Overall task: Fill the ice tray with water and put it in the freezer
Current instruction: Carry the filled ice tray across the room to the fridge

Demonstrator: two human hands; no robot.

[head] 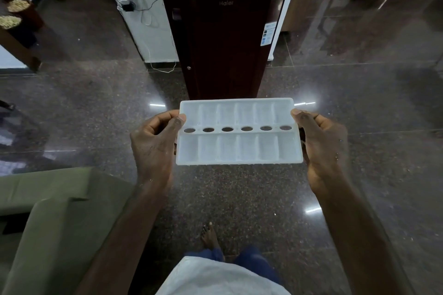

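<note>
A white plastic ice tray point(237, 148) with two rows of compartments and a middle row of oval holes is held level in front of me. My left hand point(154, 143) grips its left end, thumb on top of the rim. My right hand point(321, 143) grips its right end the same way. Whether the compartments hold water I cannot tell for sure. Straight ahead stands a dark maroon single-door fridge point(225, 38) with its door closed.
Dark polished stone floor point(359, 108) lies all around. A green sofa point(48, 218) is at my lower left. A white wall pillar point(143, 19) with plugs and cables stands left of the fridge. A wooden shelf point(19, 31) is at far left, a cabinet point(297, 9) right of the fridge.
</note>
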